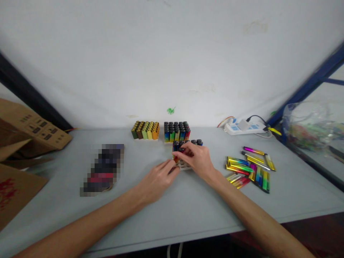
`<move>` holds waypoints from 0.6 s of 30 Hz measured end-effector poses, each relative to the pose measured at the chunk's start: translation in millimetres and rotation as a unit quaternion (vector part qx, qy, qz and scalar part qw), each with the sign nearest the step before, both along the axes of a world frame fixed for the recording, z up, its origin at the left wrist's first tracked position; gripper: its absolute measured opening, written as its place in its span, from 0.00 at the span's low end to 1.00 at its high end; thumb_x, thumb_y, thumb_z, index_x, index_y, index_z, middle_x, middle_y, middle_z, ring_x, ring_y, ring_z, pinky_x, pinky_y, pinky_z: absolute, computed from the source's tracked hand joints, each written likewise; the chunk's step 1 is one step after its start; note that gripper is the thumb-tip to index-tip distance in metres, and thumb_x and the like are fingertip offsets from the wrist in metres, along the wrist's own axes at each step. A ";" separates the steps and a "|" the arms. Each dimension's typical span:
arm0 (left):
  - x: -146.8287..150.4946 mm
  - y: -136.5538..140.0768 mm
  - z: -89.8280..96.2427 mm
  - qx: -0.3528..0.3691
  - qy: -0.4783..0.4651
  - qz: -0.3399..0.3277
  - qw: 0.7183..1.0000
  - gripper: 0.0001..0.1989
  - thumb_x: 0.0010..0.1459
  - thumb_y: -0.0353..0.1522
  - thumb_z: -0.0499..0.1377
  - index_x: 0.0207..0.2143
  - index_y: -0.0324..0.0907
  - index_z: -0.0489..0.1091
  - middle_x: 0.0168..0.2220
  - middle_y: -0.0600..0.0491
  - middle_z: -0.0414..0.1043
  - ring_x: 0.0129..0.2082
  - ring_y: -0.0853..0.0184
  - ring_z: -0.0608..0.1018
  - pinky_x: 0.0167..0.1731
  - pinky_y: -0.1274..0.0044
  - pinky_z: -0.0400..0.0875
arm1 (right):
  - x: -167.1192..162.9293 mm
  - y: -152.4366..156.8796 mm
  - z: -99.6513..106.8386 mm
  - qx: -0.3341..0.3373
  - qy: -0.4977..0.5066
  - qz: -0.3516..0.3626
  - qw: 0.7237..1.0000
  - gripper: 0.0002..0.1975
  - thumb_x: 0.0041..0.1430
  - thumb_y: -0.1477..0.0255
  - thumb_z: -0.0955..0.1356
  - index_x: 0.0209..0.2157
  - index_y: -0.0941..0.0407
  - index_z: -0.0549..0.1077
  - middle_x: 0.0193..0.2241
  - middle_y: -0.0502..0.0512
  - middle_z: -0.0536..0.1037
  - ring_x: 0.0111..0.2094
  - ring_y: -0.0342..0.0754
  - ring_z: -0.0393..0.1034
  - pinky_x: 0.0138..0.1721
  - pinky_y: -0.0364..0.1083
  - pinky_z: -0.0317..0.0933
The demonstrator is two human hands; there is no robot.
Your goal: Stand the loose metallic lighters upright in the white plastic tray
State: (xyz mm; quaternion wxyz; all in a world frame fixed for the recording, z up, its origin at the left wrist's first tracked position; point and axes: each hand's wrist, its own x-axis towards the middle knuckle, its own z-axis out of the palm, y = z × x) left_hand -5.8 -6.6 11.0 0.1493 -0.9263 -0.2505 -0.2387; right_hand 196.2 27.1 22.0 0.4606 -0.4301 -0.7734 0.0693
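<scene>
White tray (185,166) steadied by left hand (158,179); right hand (197,157) pinches a lighter (179,154) into it.

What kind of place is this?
Probably a small packing workshop: trays of lighters stand on a plain table, loose lighters lie nearby, and cardboard boxes sit at the side.

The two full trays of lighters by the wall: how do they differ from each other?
The left tray holds lighters in olive, brown, green, yellow and orange; the right tray holds rainbow-shaded lighters with black tops. The left tray stands farther from the hands; the right tray stands just behind the partly filled tray that the right hand covers and the left hand reaches. Both are packed upright in rows on the table.
</scene>
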 end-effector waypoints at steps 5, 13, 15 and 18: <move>-0.4 -1.2 2.0 -0.013 0.004 0.004 1.000 0.13 0.73 0.22 0.48 0.39 0.38 0.71 0.36 0.50 0.70 0.35 0.63 0.77 0.37 0.72 0.78 | -2.1 6.6 -3.9 0.002 -0.002 -0.014 1.000 0.21 0.65 0.51 0.71 0.32 0.56 0.76 0.21 0.50 0.79 0.21 0.42 0.71 0.25 0.40 0.63; -4.6 0.9 -2.2 -0.025 0.000 -0.017 1.000 0.14 0.74 0.23 0.46 0.46 0.37 0.71 0.38 0.49 0.72 0.38 0.63 0.79 0.41 0.73 0.80 | -4.5 7.5 0.4 -0.079 0.003 0.029 0.996 0.20 0.65 0.53 0.72 0.33 0.55 0.75 0.21 0.50 0.80 0.20 0.42 0.72 0.24 0.40 0.61; -5.4 1.7 -2.4 -0.023 -0.006 -0.022 0.999 0.14 0.74 0.23 0.46 0.47 0.37 0.71 0.38 0.48 0.73 0.38 0.64 0.79 0.41 0.73 0.80 | -3.6 8.9 1.5 -0.095 0.005 0.032 0.995 0.19 0.66 0.54 0.72 0.32 0.56 0.74 0.20 0.49 0.79 0.20 0.42 0.71 0.24 0.40 0.61; -5.9 2.5 -1.0 -0.016 -0.019 -0.029 0.999 0.14 0.74 0.23 0.46 0.48 0.37 0.70 0.38 0.48 0.73 0.38 0.64 0.79 0.40 0.73 0.81 | -1.6 12.2 2.9 -0.103 -0.020 0.018 0.994 0.17 0.67 0.56 0.72 0.32 0.56 0.74 0.20 0.49 0.79 0.20 0.42 0.71 0.25 0.40 0.60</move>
